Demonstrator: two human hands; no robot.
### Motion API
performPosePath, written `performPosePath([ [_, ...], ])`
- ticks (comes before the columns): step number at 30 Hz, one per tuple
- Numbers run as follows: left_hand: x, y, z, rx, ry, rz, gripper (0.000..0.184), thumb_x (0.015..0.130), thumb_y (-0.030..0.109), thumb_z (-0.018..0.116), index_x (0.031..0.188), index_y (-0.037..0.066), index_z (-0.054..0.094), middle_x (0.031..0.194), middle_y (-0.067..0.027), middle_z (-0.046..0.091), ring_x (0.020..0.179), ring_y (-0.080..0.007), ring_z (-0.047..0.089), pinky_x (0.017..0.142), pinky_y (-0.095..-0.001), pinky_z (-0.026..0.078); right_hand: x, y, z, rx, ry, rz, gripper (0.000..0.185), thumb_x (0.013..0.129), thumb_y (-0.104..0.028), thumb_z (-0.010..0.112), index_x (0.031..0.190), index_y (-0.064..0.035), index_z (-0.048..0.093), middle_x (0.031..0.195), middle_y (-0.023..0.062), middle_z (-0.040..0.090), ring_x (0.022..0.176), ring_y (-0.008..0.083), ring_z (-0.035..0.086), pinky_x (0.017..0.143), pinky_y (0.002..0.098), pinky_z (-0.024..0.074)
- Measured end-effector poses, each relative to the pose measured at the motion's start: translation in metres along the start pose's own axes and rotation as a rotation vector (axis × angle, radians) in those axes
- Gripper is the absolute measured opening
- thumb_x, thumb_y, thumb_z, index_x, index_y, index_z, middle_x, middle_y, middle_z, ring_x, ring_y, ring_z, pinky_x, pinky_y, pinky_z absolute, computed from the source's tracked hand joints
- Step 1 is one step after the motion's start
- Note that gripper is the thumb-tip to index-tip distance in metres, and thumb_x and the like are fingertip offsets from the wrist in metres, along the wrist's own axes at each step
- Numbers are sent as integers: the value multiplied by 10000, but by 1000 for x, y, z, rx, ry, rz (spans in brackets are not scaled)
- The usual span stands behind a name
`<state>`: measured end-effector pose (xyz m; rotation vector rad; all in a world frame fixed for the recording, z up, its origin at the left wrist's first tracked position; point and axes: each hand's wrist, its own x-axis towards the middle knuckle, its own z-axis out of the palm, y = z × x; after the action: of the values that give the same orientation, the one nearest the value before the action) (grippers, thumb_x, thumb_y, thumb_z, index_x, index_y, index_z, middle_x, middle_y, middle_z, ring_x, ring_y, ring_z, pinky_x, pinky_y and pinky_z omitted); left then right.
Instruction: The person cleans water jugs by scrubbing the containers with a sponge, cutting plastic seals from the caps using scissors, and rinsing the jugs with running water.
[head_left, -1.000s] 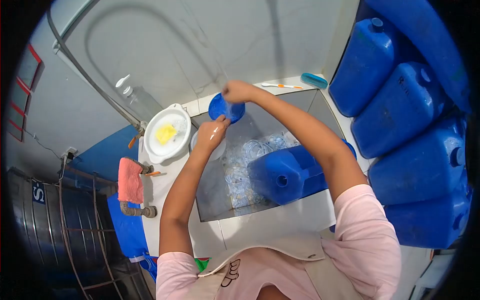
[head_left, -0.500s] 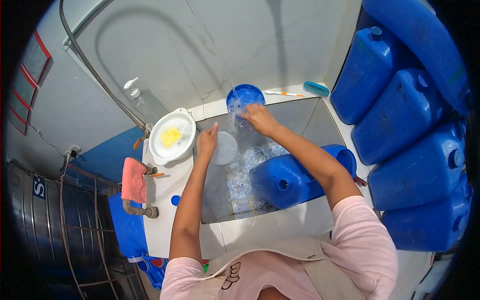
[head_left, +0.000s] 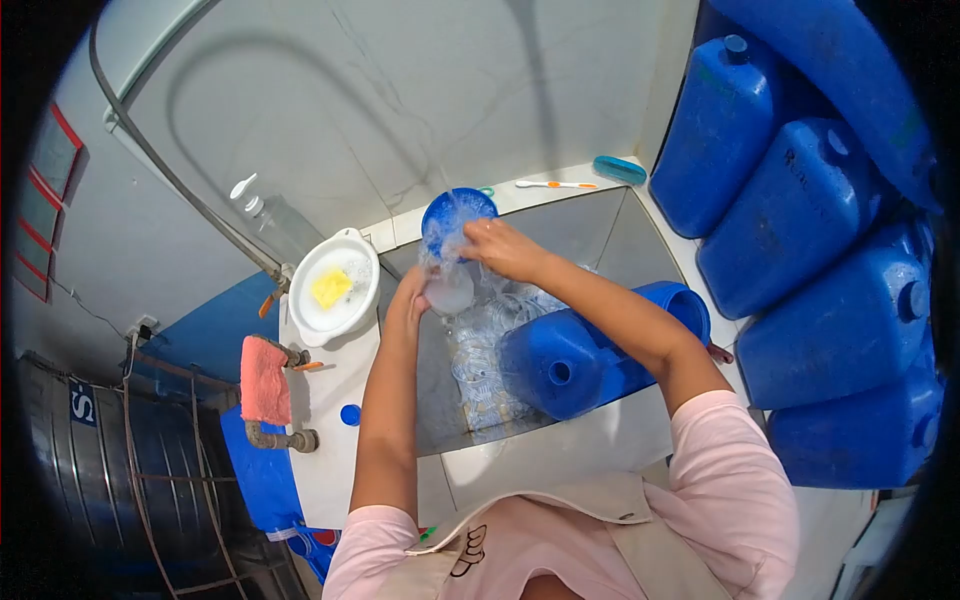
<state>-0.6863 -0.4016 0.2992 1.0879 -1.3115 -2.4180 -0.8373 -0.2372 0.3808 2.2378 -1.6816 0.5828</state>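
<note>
Single view, worn on head. Facing forward and steeply down, past shirt [head_left: 725, 460] to sink [head_left: 435, 390] close below, wall [head_left: 470, 90] beyond. Wide field, dark rounded edges.

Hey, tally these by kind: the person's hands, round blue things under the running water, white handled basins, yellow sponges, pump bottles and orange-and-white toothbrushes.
Hands: 2 (left hand, right hand)
Round blue thing: 1
White basin: 1
Yellow sponge: 1
Pump bottle: 1
Toothbrush: 1
Total: 7
</note>
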Motion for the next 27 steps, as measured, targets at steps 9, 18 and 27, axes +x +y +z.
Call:
performPosePath([
  [9, 91, 6, 53, -36, -305, -120, 280, 888, 184, 484, 1051, -42, 514, 978, -184, 594, 840, -311, 618, 772, -488, 524, -30, 27, -52, 861, 484, 889, 426, 860, -157, 584, 1238, 7, 476, 1146, 115, 572, 991, 155, 550, 875, 274, 425],
  [18, 86, 18, 79, 263, -375, -434, 454, 954, 333, 375, 1280, 17, 360, 1220, -245, 502, 1039, -456, 544, 838, -673, 406, -107, -2, -56, 1248, 1056, 1210, 422, 878, -108, 560, 1265, 10, 440, 1125, 112, 566, 986, 164, 554, 892, 276, 429],
  [27, 73, -6, 88, 1038, -94, -103, 503, 882, 364, 517, 1201, -16, 435, 1025, -213, 626, 944, -388, 610, 767, -532, 501, -111, -13, -53, 1132, 1030, 1382, 437, 834, -123, 610, 1208, 34, 447, 1076, 128, 589, 952, 175, 577, 844, 292, 457],
])
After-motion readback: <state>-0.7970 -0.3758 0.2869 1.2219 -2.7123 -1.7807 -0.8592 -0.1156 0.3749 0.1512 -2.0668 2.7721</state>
